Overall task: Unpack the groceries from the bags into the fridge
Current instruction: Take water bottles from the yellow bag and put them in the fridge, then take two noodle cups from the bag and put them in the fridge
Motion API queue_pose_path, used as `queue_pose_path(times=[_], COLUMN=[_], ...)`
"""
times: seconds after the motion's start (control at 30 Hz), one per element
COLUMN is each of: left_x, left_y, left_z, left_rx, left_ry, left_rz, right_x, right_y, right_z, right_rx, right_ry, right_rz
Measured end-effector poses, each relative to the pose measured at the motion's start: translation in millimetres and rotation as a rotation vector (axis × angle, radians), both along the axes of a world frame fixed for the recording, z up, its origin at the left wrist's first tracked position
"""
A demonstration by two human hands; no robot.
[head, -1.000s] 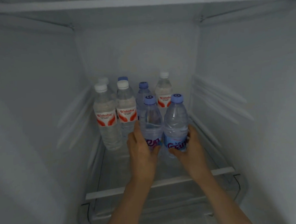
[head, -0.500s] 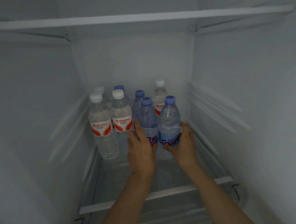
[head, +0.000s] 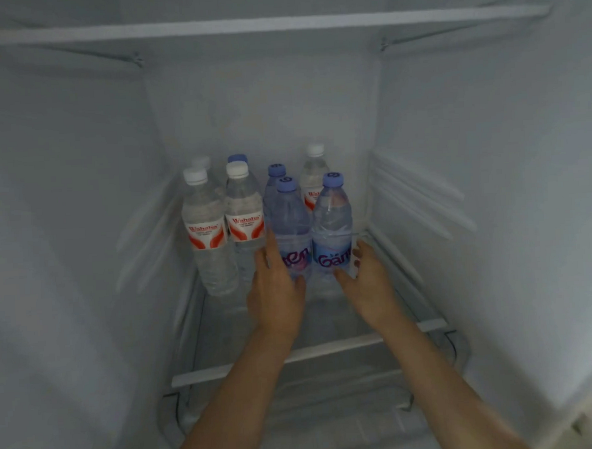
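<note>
Left hand (head: pixel 275 287) had fingers straight along one blue-capped bottle (head: pixel 292 231), thumb at its label; right hand (head: pixel 367 277) lay loosely spread around the other (head: pixel 332 232), neither clearly gripping. Both bottles stood upright on the glass shelf (head: pixel 308 356), touching, just beside the red-label bottles (head: pixel 226 224). Risk: a withdrawing finger could snag a label and tip a bottle into its neighbours.

The fridge interior was white plastic, dimly and evenly lit, with a greyish cast. An upper shelf (head: pixel 263 24) spanned the full width near the top. Moulded rail ridges (head: pixel 420 197) ran along both side walls. A glass shelf (head: pixel 224 331) with a white front trim (head: pixel 308 354) formed the floor; a clear drawer (head: pixel 332 411) sat beneath it.
</note>
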State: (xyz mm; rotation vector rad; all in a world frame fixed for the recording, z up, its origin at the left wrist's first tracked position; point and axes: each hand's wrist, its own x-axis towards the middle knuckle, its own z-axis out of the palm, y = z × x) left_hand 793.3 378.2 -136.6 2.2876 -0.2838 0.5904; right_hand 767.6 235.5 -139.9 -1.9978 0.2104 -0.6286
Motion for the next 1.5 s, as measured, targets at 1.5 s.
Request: queue_pose_path(times=[1.5], left_x=[-548.4], left_y=[28.3], left_z=[-229.5], left_rx=[0.487], left_ry=[0.544], left_rz=[-1.327], right_x=[-715.0], right_y=[142.8], right_z=[-199.7], right_rx=[0.445], right_ry=[0.533], right_rz=[-0.863])
